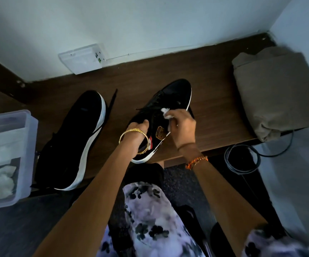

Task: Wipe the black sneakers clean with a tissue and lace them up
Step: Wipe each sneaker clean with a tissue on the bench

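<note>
Black shoe [168,108] sits on the counter [215,101]. My left hand [137,130] grips its heel end to steady it. My right hand [182,125] pinches the tissue [165,113] on its side. I should rub gently, keeping my grip firm.

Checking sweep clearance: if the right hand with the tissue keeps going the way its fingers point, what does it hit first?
Likely the laces of the black white-soled sneaker: the right hand pinches the crumpled white tissue against its upper, fingers pointing up-left. Depth is unclear.

Bare desk [215,101] between sneaker [176,93], bag [276,93]
</note>
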Tool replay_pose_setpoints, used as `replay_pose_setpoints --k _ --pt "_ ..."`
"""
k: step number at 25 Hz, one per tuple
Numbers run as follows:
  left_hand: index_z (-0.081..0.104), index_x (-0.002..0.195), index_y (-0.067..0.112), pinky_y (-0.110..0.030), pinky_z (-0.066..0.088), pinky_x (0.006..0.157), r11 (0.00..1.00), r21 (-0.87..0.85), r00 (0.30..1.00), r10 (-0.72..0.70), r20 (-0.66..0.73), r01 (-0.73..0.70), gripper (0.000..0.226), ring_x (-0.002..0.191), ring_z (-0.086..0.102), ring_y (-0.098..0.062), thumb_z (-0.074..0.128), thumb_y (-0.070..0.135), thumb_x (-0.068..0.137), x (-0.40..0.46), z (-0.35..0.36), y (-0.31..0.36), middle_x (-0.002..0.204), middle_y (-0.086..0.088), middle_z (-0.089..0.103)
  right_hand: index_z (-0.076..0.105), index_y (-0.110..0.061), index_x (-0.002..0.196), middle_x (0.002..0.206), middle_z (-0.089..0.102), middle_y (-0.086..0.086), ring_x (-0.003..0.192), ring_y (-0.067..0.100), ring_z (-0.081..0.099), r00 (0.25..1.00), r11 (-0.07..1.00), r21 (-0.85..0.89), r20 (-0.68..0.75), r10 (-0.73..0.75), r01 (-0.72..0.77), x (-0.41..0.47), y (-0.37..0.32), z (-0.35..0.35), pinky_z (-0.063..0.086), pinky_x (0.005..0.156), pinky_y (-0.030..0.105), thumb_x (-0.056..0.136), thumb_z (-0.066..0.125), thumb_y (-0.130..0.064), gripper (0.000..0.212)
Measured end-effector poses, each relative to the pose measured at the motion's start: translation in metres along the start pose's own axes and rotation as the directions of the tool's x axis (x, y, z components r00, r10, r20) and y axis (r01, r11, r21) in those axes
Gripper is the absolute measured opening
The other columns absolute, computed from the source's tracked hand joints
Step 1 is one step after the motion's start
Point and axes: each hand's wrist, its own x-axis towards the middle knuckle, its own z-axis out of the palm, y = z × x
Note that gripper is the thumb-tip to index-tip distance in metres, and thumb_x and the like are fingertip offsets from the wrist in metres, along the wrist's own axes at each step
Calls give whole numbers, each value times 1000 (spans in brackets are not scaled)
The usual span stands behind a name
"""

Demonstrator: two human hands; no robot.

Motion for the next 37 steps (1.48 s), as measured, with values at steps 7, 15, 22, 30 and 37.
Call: replay_pose_setpoints --k 7,15,22,30,37 --pt "60 114 5 -33 43 86 900 -390 936 -50 349 194 49 91 59 -26 37 44 95 -3 0 -1 95 -12 62 64 0 104 100 68 19 95 32 63 998 996 90 66 -13 7 -46 -22 10 41 89 24 67 46 8 41" --pt "48 129 -1 -38 44 96 981 -186 992 72 104 -51 54 116 54 -33 54 37 91 5 -3 5 131 -19 54 72 -1 85 77 64 20 77 25 56 992 991 -133 -120 -44 27 1 2 -5 39 68 24 71 42 -7 34" --pt "36 138 -3 -38 44 91 999 43 999 23 38 -24 62 119 51 -34 44 41 95 4 -42 17 143 -20 40 72 -2 86 89 65 22 81 37 60 985 966 -255 -150 -91 50 22 -29 -14 44 69 22 77 44 2 30" --pt "27 144 0 -44 34 105 966 255 999 41 -31 -31 59 135 34 -38 37 37 98 -4 -60 11 150 -20 30 71 -5 90 86 68 17 76 31 63 984 971 -167 77 -158 169 -14 -50 -1 48 67 26 70 49 9 34" --pt "40 136 -1 -40 36 102 943 300 989 150 12 -147 52 130 41 -36 39 34 98 2 -53 -11 140 -20 44 74 -4 87 89 69 18 83 36 64 1000 926 -377 -8 -23 19 24 -3 -31 53 71 29 75 48 6 31"
